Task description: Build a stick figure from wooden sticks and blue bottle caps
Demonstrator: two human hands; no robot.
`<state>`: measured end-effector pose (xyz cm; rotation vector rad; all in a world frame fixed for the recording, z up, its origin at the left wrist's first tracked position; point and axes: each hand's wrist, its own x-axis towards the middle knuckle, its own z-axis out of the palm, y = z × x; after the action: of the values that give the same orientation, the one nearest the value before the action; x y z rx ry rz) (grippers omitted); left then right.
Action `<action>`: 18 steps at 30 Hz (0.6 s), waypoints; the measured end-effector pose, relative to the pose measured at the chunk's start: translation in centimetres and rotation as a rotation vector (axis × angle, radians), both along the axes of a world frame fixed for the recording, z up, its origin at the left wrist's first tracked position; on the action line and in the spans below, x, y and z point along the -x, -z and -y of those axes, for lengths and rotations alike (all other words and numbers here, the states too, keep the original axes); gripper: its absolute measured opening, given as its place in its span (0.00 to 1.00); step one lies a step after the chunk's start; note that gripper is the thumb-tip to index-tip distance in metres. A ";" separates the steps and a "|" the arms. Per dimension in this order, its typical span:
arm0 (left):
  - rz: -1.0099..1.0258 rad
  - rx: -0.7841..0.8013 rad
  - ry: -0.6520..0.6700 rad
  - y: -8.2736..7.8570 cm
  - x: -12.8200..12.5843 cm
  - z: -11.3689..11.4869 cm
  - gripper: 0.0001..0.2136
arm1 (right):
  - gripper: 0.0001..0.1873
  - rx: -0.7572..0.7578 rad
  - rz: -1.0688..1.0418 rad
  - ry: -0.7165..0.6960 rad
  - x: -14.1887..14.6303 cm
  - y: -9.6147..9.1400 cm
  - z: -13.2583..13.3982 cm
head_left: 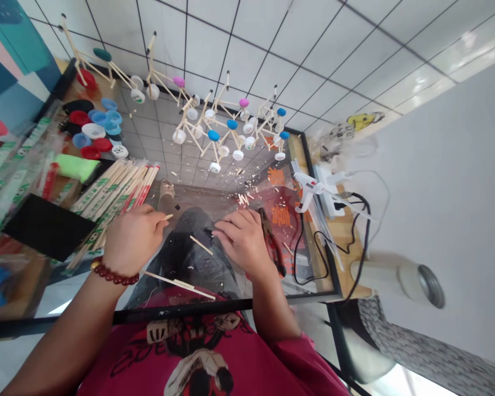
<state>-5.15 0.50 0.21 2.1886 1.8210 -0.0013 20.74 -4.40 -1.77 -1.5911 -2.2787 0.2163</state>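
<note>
My left hand (131, 237) rests on the glass table (190, 311), fingers curled round a short wooden stick piece (167, 217) that pokes out to the right. My right hand (241, 237) lies beside it, fingers bent and pinched together over the glass; what they hold is too small to name. A short stick (201, 245) lies between the two hands. Red-handled pliers (273, 242) lie just right of my right hand. A long chopstick (177, 283) lies near the table's front edge.
Packs of wrapped chopsticks (115, 198) lie left of my left hand. Coloured bottle caps (94, 129) sit far left. Stick-and-cap models (223, 129) stand at the back. A white glue gun (313, 190) with black cable and a pale tumbler (400, 278) are at the right.
</note>
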 end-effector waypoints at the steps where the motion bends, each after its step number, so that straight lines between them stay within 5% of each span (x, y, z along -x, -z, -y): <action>1: -0.046 0.012 -0.001 -0.1 -0.1 0.0 0.16 | 0.09 0.018 0.016 -0.017 0.1 -0.1 0.1; 10: -0.108 0.078 -0.040 -0.6 -1.0 -0.1 0.18 | 0.11 0.118 0.116 -0.212 1.5 0.5 0.4; 18: -0.082 0.046 -0.027 0.0 -1.0 -0.2 0.19 | 0.09 0.113 0.149 -0.186 2.4 1.4 0.2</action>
<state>-4.12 0.70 0.16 2.1622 1.8750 -0.1280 18.36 -4.64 -3.19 -1.4935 -2.5737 0.2865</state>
